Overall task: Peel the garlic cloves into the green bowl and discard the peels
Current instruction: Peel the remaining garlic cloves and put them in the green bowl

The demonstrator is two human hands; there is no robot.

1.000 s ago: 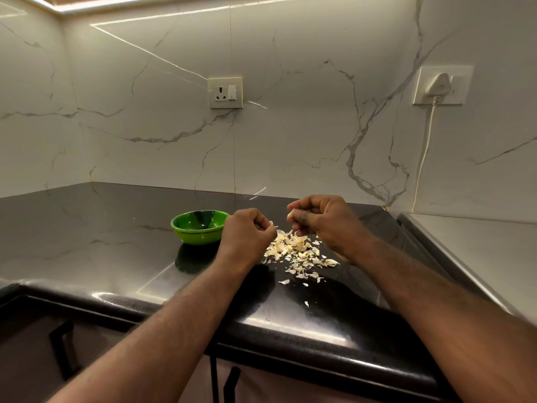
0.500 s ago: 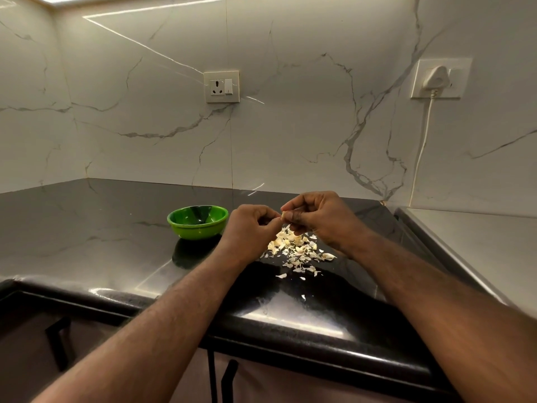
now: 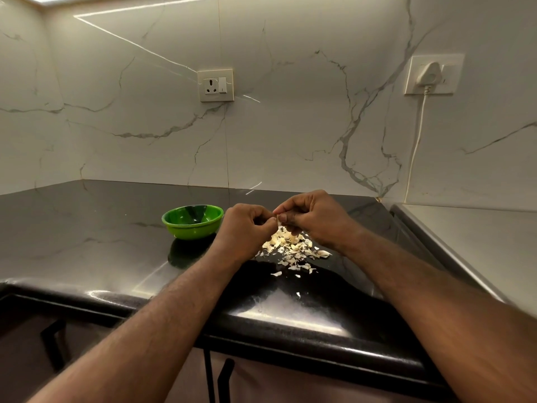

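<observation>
**Mid-peel: a clove pinched between both hands over the peel pile**

Head view: Both hands meet just above the dark surface (image 3: 87,228), to the right of the green bowl (image 3: 189,231). The left hand (image 3: 247,225) has its fingers (image 3: 263,218) curled in tight, tips pressed toward the right hand (image 3: 316,219), whose fingers (image 3: 290,205) are likewise bent and closed. Between the two sets of fingertips a small pale piece shows, which I take to be the garlic clove (image 3: 279,221). Both hands pinch it, though whether the visible bit is flesh or skin is too small to tell. Directly beneath lies the scattered pile of peels (image 3: 290,247), with a few stray flakes nearer the surface edge. The bowl stands apart from the hands and pile; its contents are hard to make out through the reflections.

The step in hand looks like stripping skin from a clove. Next, the loosened skin would need dropping onto the pile and the bare clove carrying left over the bowl's rim. The peels are not yet discarded.
</observation>
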